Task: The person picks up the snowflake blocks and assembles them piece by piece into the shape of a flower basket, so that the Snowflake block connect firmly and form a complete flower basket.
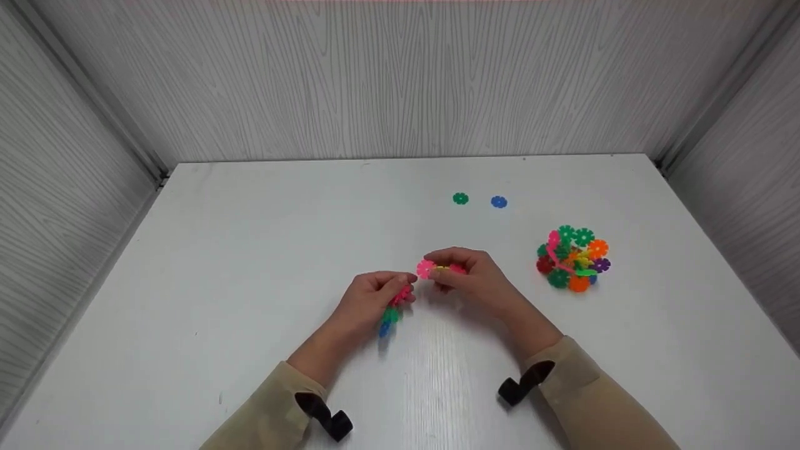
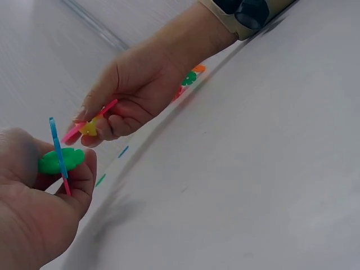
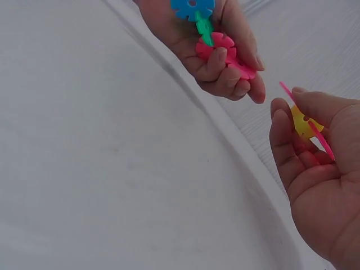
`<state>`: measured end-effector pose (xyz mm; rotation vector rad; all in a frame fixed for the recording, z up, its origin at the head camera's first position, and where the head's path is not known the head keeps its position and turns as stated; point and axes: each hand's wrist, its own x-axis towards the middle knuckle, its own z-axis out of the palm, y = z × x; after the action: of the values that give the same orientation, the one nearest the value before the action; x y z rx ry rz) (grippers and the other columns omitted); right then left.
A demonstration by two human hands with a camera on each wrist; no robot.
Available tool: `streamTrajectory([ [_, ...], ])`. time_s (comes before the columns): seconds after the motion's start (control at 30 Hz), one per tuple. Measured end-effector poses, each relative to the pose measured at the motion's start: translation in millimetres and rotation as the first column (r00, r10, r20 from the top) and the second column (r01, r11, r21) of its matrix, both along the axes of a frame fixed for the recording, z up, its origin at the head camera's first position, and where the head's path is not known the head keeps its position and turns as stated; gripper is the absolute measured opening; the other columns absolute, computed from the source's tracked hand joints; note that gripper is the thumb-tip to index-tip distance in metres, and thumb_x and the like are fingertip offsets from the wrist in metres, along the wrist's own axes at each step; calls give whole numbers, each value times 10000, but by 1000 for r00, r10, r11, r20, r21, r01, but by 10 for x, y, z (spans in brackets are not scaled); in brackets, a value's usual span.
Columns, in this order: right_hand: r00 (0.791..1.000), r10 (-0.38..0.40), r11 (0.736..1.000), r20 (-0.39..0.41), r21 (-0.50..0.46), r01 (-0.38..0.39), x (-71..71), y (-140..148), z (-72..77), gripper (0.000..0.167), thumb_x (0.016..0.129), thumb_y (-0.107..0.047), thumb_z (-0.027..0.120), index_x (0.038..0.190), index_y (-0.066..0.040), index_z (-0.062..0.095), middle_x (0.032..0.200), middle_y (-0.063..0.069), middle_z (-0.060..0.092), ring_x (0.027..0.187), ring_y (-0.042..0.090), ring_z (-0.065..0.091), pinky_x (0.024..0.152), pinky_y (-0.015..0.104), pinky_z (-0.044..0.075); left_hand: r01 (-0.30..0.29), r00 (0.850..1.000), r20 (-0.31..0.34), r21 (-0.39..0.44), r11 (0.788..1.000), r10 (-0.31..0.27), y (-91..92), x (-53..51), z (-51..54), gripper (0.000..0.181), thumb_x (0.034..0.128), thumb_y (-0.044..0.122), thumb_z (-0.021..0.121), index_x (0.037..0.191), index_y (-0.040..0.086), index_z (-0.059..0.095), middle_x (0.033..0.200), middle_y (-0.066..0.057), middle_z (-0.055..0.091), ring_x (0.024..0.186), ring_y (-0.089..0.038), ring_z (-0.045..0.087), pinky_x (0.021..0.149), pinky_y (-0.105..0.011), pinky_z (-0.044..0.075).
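My left hand [image 1: 369,303] grips a short chain of notched plastic flower discs [image 3: 216,46]: blue, green and pink pieces slotted together. In the right wrist view the pink end lies between thumb and curled fingers, with the blue disc [image 3: 192,8] at the other end. Close by, my right hand [image 1: 472,275] pinches a smaller joined piece, a yellow disc [image 3: 304,121] with a pink disc [image 1: 426,269] on either side. The two pieces are a small distance apart in the right wrist view. Both hands are above the table, fingertips facing each other.
On the white table [image 1: 250,237], a round cluster of joined multicoloured discs [image 1: 579,284] stands to the right. Farther back lie a loose green disc [image 1: 460,198] and a loose blue disc [image 1: 499,202]. Grey wood-grain panels [image 1: 400,81] border the back and sides.
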<state>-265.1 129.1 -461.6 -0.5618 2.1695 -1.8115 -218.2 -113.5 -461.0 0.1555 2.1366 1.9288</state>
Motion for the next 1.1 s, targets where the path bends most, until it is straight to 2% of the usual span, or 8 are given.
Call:
streamTrajectory([
  [0.2, 1000, -8, 1000, -24, -4, 8, -4, -13, -9, 301, 1001, -222, 767, 1294, -156, 751, 1154, 91, 744, 907, 301, 727, 883, 360, 627, 23, 999, -44, 25, 999, -22, 12, -28, -6, 416, 1099, 388, 586, 1163, 18, 765, 1221, -92, 753, 998, -254, 760, 1077, -325, 525],
  [0.27, 999, -11, 1000, -34, -8, 10, -6, -20, -10, 295, 1001, -234, 768, 1286, -162, 753, 1158, 87, 742, 910, 304, 727, 880, 363, 629, 31, 998, -56, 21, 999, -29, 24, -27, 11, 427, 1109, 382, 568, 1159, -2, 750, 1205, -119, 735, 972, -253, 730, 1067, -328, 523],
  [0.43, 999, -23, 1000, -36, -16, 23, -1, -35, -1, 314, 995, -240, 778, 1294, -151, 748, 1170, 86, 737, 937, 344, 731, 876, 348, 630, 34, 999, -33, 2, 999, -34, 31, 17, 63, 424, 1135, 370, 503, 1379, 85, 701, 1057, -145, 679, 1035, -246, 636, 1097, -409, 472],
  [0.57, 999, -34, 999, -23, -15, 34, -2, -46, 3, 324, 985, -241, 789, 1292, -147, 748, 1164, 85, 744, 936, 340, 740, 879, 348, 629, 24, 998, -55, -28, 999, -25, 40, 11, 66, 427, 1137, 366, 503, 1281, 41, 739, 1093, -140, 705, 1156, -257, 610, 1184, -458, 415],
  [0.67, 999, -35, 999, -24, -18, 35, -6, -50, -3, 317, 989, -231, 783, 1290, -140, 747, 1155, 87, 752, 915, 310, 746, 884, 358, 630, 8, 998, -67, -18, 1000, -9, 49, 15, 56, 408, 1121, 361, 546, 1193, 25, 766, 1106, -138, 754, 1121, -260, 685, 1131, -411, 489],
  [0.8, 999, -35, 999, -36, -13, 34, -5, -53, -7, 320, 992, -226, 780, 1296, -134, 747, 1150, 84, 754, 905, 294, 746, 882, 351, 629, -9, 998, -56, 41, 999, 11, 44, 25, 25, 365, 1087, 356, 614, 1182, 51, 791, 1041, -167, 776, 957, -268, 773, 987, -328, 583],
  [0.93, 999, -29, 1000, -46, -5, 29, -5, -54, -12, 313, 991, -235, 782, 1289, -145, 751, 1148, 75, 754, 901, 295, 743, 879, 353, 629, -29, 998, -53, 68, 997, 33, 47, 24, 16, 344, 1062, 340, 663, 1134, 36, 810, 977, -178, 771, 878, -249, 777, 933, -294, 597],
  [1.1, 998, 23, 1000, -54, -4, -24, 6, -40, -6, 377, 1001, -249, 770, 1345, -103, 723, 1170, 73, 756, 927, 298, 748, 900, 360, 625, -76, 996, -41, 36, 996, 78, 55, 27, 22, 384, 1027, 396, 705, 1076, 36, 827, 909, -120, 782, 877, -232, 759, 929, -278, 589],
])
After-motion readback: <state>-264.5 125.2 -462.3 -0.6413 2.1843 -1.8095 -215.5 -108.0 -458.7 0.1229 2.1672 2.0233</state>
